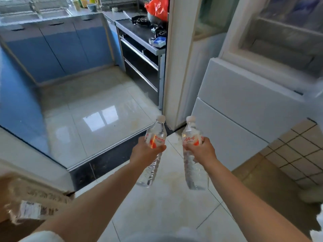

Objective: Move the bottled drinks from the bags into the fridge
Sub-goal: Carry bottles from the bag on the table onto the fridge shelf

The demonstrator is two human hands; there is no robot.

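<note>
Both hands, left (146, 151) and right (202, 151), each grip a clear water bottle (153, 137) (191, 137) before the white fridge (244, 102)

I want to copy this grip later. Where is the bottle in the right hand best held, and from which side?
Grip the right bottle around its labelled middle, coming from its right side as the right hand does: there the body is round and narrow enough for fingers to wrap.
</note>
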